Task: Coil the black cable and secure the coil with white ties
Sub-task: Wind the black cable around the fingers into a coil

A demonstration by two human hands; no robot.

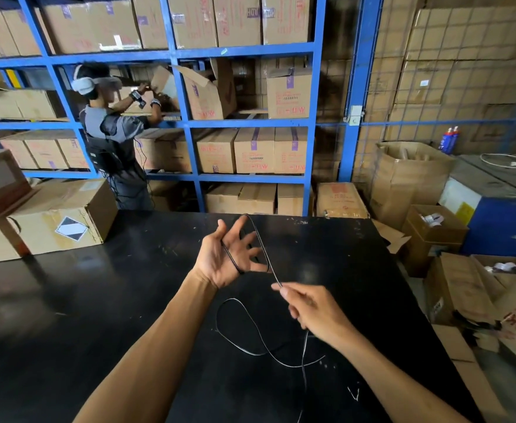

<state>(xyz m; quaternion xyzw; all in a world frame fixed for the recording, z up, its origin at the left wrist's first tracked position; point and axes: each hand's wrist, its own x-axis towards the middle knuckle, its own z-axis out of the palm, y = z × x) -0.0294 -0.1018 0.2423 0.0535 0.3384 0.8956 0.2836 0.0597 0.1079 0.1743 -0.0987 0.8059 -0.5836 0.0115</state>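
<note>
A thin black cable [259, 236] loops around my left hand [226, 257], which is raised palm-up over the black table [98, 315] with its fingers spread. The loop runs across the palm and around the fingertips. From there the cable leads down to my right hand [308, 306], which pinches it between thumb and fingers. Below my right hand the slack cable [250, 328] lies in loose curves on the table and trails off toward the near edge. A small white tie [354, 392] lies on the table near the front right.
Cardboard boxes [55, 221] sit on the table's far left corner. Blue shelving [250, 123] full of boxes stands behind, where another person [113, 141] handles a box. Open cartons [434, 233] and a blue machine [495, 209] crowd the floor at right.
</note>
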